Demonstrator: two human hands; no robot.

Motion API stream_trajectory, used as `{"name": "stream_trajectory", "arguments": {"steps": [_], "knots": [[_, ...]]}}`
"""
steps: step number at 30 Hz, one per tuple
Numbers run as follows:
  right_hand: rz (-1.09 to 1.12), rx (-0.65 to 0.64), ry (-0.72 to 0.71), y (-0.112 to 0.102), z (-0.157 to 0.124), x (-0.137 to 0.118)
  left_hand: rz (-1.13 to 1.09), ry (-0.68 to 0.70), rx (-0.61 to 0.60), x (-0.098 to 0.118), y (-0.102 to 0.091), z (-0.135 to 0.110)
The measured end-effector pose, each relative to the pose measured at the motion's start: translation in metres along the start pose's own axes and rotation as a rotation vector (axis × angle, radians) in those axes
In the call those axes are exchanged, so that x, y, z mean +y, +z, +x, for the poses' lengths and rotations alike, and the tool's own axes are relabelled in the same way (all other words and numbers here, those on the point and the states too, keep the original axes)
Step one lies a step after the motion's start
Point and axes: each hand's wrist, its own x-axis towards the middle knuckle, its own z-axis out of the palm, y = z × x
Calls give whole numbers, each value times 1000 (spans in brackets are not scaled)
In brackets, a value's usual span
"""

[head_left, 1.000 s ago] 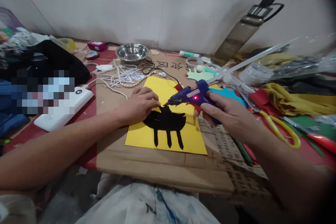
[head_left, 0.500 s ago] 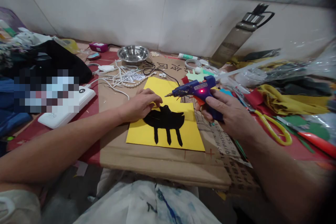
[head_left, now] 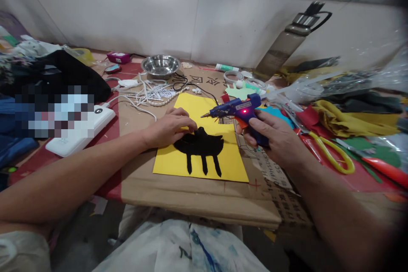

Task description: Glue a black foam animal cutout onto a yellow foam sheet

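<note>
A black felt-like cutout (head_left: 204,146) with three narrow strips along its lower edge lies on a sheet of yellow card (head_left: 223,170). At the cutout's upper left, the fingers of my left hand (head_left: 174,125) are pinched together on its edge, where a small black part stands up. My right hand (head_left: 270,131) is wrapped around the handle of a blue hot glue gun (head_left: 244,108) with a lit red light. Its nozzle points left, above the yellow card and just right of my left fingertips, apart from the cutout.
Flattened cardboard (head_left: 191,197) lies under the card. A white power bank (head_left: 66,140) is at left; a steel bowl (head_left: 160,66) and a tilted bottle (head_left: 283,44) are behind. Yellow-handled scissors (head_left: 334,153), a red-handled cutter (head_left: 385,172) and fabric scraps (head_left: 353,121) crowd the right.
Almost nothing differs. The glue gun stays at nearly the same spot over the card, and my left fingers remain at the cutout's upper edge. The view has shifted slightly.
</note>
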Motion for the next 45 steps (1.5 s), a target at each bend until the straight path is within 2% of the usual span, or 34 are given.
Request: {"name": "stream_trajectory", "arguments": {"steps": [27,30,34,36,39,45], "knots": [[-26,-31,-9,2,0,1,22,1,2,0,0,-1],[-20,-27,-9,0,1,2,-22,-37,90,0,-4,0],[20,-8,-19,-1,2,4,-29,-268,283,-8,-15,3],[9,0,-18,-1,3,4,10,-333,239,-12,-21,5],[5,1,-22,0,3,4,64,-318,109,-17,-25,7],[37,2,8,1,3,3,124,-343,-71,-20,-21,14]]}}
